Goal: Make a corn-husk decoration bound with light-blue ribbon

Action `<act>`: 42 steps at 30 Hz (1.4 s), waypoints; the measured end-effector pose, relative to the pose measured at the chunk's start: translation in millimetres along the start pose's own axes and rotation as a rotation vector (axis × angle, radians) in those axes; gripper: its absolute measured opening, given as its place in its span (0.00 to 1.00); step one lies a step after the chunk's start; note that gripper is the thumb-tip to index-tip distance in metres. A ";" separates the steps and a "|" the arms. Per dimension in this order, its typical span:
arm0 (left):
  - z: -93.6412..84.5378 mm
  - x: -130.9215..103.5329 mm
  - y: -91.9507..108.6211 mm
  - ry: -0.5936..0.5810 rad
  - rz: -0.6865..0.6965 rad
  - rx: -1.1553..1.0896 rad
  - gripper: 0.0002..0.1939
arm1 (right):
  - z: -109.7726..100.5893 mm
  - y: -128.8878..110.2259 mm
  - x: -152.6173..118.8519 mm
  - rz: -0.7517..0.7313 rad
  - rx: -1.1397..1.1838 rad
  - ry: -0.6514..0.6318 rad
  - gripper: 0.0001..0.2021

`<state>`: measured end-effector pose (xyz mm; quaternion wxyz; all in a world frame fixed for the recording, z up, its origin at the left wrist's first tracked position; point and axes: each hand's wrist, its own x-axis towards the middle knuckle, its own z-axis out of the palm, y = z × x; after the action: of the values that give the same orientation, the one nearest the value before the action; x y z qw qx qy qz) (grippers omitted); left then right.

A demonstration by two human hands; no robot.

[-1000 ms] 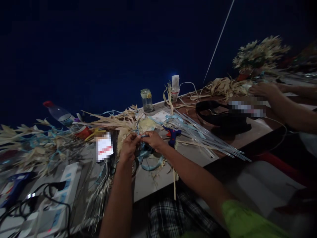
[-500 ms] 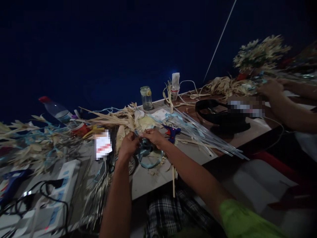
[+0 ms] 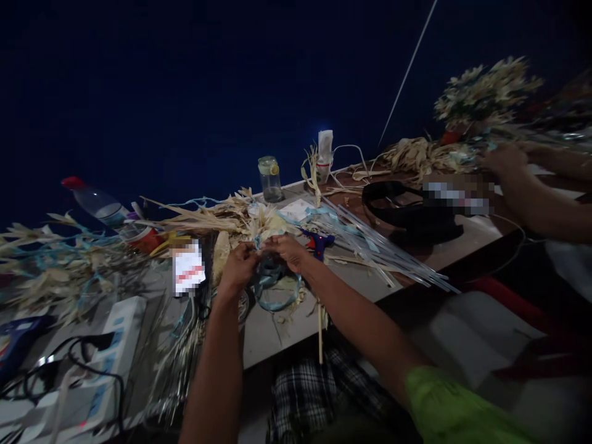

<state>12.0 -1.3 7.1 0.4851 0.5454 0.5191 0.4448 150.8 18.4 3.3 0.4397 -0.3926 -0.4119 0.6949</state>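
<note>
Ribbon [image 3: 278, 306] at hands [image 3: 240, 266] [image 3: 287, 251], inside table edge [image 3: 277, 350]

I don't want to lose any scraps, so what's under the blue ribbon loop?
Through the blue ribbon loop, pale scraps show on the table. What the ribbon and the right hand cover can't be seen.

A plain, very dark blue backdrop [image 3: 185, 92] fills the upper part of the view, with a thin pale line [image 3: 407, 73] slanting across it. Dim light falls on a tabletop, grey nearer [image 3: 266, 336] and brown farther to the right [image 3: 354, 200]. Below its edge, the surroundings sink into shadow.
</note>
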 end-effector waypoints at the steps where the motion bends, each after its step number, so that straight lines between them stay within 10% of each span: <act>1: 0.9 -0.1 0.1 -0.003 -0.001 0.015 0.12 | -0.6 0.5 0.5 -0.014 -0.005 0.012 0.16; 25: 6.7 -3.3 5.0 -0.048 -0.183 -0.201 0.16 | -5.1 2.6 9.5 -0.146 -0.051 0.128 0.18; 42: 2.6 5.9 -8.7 0.166 0.099 -0.015 0.06 | -14.3 -3.7 -0.1 -0.197 -0.416 0.102 0.13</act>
<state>13.8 4.3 -2.0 0.4218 0.5282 0.5265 0.5157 164.9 22.6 1.7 0.4355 -0.4673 -0.5598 0.5279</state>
